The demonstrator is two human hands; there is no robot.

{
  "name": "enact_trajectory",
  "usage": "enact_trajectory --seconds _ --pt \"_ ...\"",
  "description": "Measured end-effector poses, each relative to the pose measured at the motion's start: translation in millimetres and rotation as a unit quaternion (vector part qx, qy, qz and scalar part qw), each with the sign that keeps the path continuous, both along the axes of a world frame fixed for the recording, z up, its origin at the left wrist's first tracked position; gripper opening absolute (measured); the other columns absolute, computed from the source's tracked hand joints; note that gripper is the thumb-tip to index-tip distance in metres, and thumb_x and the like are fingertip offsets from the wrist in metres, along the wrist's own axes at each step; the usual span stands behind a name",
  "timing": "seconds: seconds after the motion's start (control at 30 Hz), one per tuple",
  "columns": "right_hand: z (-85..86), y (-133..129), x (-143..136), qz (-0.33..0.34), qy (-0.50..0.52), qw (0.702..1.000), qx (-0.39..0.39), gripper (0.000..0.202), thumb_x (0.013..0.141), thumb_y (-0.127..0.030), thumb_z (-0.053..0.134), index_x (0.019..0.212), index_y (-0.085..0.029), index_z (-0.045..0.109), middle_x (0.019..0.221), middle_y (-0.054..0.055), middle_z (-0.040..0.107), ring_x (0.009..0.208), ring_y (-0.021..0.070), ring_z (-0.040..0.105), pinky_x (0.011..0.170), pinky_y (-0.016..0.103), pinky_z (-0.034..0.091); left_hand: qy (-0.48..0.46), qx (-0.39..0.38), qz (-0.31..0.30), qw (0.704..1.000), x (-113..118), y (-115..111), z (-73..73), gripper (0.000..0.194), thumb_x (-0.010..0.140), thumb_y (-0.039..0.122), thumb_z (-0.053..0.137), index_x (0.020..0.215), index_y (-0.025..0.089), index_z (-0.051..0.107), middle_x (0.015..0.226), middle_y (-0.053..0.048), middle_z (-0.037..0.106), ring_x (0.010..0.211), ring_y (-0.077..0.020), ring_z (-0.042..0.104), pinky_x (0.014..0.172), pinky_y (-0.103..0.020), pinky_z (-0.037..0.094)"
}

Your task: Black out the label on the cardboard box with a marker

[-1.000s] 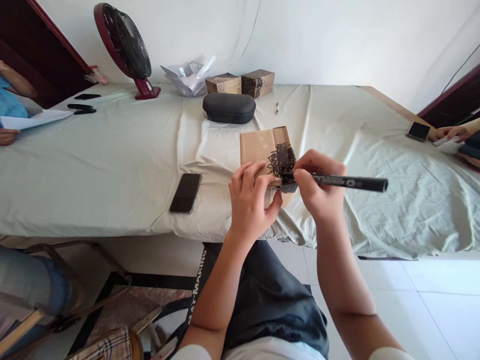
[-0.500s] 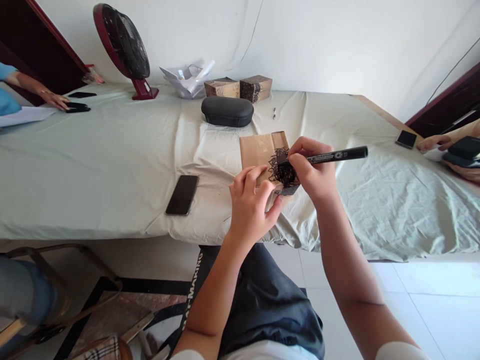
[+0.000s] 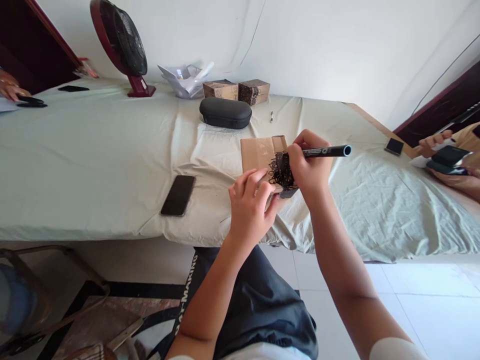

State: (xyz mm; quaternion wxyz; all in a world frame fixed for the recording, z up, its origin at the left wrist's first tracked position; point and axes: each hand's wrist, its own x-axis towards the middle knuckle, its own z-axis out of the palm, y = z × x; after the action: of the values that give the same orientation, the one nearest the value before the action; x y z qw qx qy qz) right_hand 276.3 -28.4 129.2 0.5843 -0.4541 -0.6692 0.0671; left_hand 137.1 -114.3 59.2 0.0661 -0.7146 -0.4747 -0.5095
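A small brown cardboard box (image 3: 258,152) lies on the cloth in front of me, its right end covered in dense black scribble. My left hand (image 3: 251,200) grips the near side of the box, fingers on the top face and thumb at the front edge. In my right hand (image 3: 312,162) is a black marker (image 3: 326,151), pinched between thumb and fingers with its back end pointing right. The marker's tip is hidden behind my fingers, over the scribbled part.
A phone (image 3: 178,195) lies left of the box. Behind are a black zip case (image 3: 225,113), two scribbled cardboard boxes (image 3: 254,92), a plastic basket with papers (image 3: 185,84) and a fan (image 3: 140,87). Other people's hands show at the left (image 3: 13,90) and right (image 3: 435,142).
My right hand and the marker have shifted slightly over the scribble, and the marker's back end points more toward me. The person at the left has drawn a hand and phone farther left.
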Motion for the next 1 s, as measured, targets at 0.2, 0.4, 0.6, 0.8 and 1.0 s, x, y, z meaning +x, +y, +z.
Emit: enact_trajectory --seconds 0.2,0.4,0.6,0.8,1.0 --pt "-3.2 -2.5 -1.0 -0.028 0.043 0.998 0.034 0.039 0.092 -0.02 0.062 0.063 -0.025 0.037 0.058 -0.006 0.03 0.056 0.0112 0.028 0.054 0.03 0.029 -0.005 -0.005 0.002 1.0 0.7 -0.2 -0.9 0.013 0.099 0.017 0.069 0.103 0.025 0.059 0.14 -0.01 0.073 0.135 -0.0323 0.063 0.102 -0.048 0.05" --pt "-5.8 -3.1 -1.2 -0.033 0.057 0.998 0.025 0.035 0.089 -0.017 0.058 0.062 -0.025 0.036 0.057 -0.006 0.031 0.056 0.0107 0.028 0.054 0.03 0.023 -0.005 0.002 0.006 1.0 -0.5 0.5 -1.7 0.013 0.1 0.018 0.069 0.103 0.025 0.059 0.14 -0.011 0.073 0.135 -0.0324 0.062 0.102 -0.048 0.049" --pt "-8.6 -3.8 2.7 -0.042 0.06 0.996 0.046 0.029 0.089 -0.023 0.06 0.065 -0.025 0.042 0.057 -0.005 0.038 0.057 0.0126 0.033 0.055 0.032 0.026 -0.014 0.003 -0.006 1.0 0.0 0.6 -2.7 0.011 0.1 0.018 0.067 0.103 0.025 0.059 0.14 -0.011 0.072 0.136 -0.0329 0.062 0.104 -0.05 0.05" --pt "-9.2 -4.9 2.4 -0.065 0.061 0.995 0.046 0.034 0.091 -0.028 0.058 0.064 -0.027 0.038 0.057 -0.003 0.036 0.055 0.0135 0.033 0.052 0.031 0.026 -0.002 -0.003 0.001 1.0 -0.4 1.3 -3.0 0.012 0.099 0.019 0.069 0.102 0.026 0.059 0.141 -0.011 0.072 0.136 -0.0333 0.062 0.103 -0.05 0.049" --pt "-5.6 -3.8 6.1 -0.016 0.0 1.0 0.02 0.029 0.089 -0.026 0.061 0.065 -0.026 0.044 0.056 -0.004 0.042 0.055 0.0135 0.036 0.053 0.031 0.031 -0.004 -0.007 -0.016 1.0 -0.5 -0.1 -3.5 0.011 0.099 0.018 0.068 0.103 0.025 0.06 0.143 -0.011 0.07 0.138 -0.0338 0.059 0.104 -0.051 0.049"
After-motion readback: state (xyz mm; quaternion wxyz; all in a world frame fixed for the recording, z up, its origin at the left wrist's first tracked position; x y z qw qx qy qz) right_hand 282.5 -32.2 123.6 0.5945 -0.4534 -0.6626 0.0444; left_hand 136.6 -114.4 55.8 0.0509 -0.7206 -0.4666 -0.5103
